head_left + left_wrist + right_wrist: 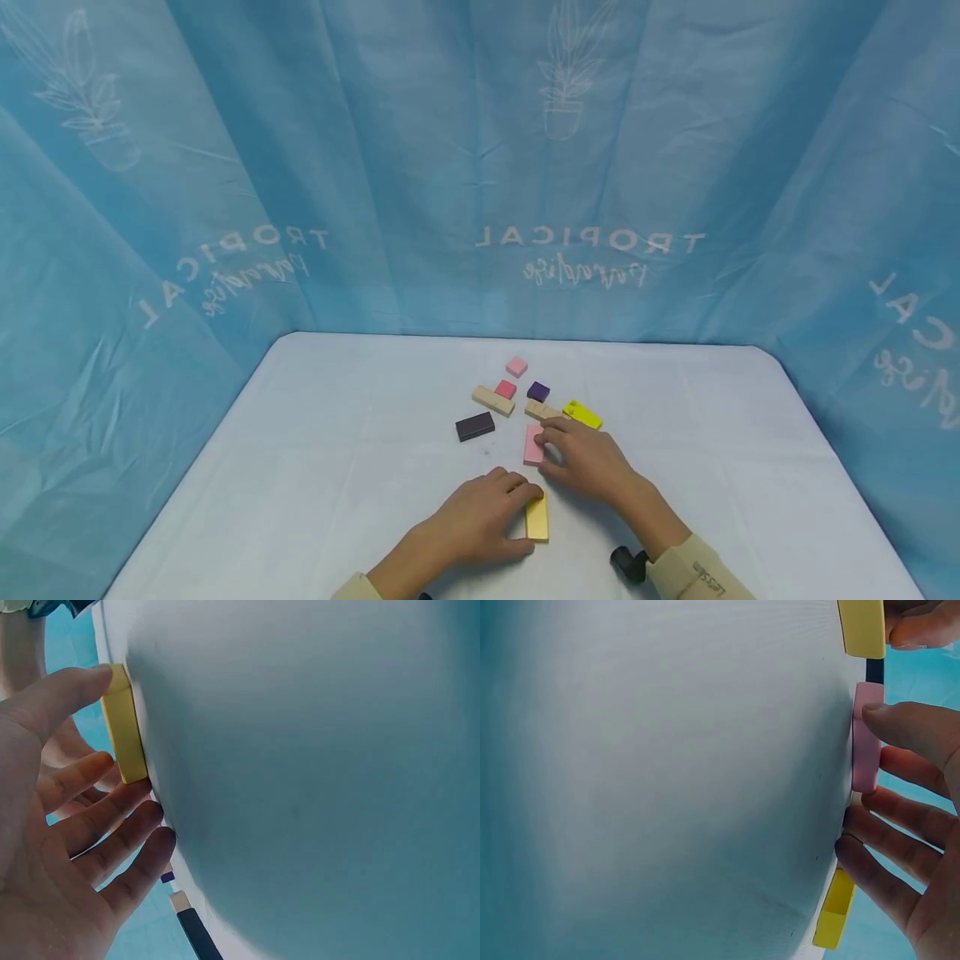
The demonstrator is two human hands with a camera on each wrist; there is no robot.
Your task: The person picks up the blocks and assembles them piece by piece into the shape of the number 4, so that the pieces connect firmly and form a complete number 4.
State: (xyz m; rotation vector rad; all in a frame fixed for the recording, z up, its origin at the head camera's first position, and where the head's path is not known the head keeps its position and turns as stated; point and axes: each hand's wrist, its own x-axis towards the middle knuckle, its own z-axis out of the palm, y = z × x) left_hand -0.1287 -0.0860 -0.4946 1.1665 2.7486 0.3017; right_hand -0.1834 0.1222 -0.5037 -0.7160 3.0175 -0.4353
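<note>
My left hand (483,517) pinches a pale yellow block (537,521) lengthwise, with the thumb at its near end and fingers at its far end. In the left wrist view this block (126,731) stays at the tabletop. Just beyond it, a pink block (533,446) lies flat, and my right hand (588,458) holds it by its two ends. The right wrist view shows the thumb on one end of the pink block (867,739) and a finger by the other. The right hand's outer fingers reach over a wooden block (542,409), partly hiding it.
On the white table (300,467), a dark block (475,427) and another wooden block (493,401) lie left of the pink one. Farther back are a red block (506,389), a small pink block (517,367), a purple block (538,391) and a bright yellow block (582,414). Blue curtains (420,167) surround the table.
</note>
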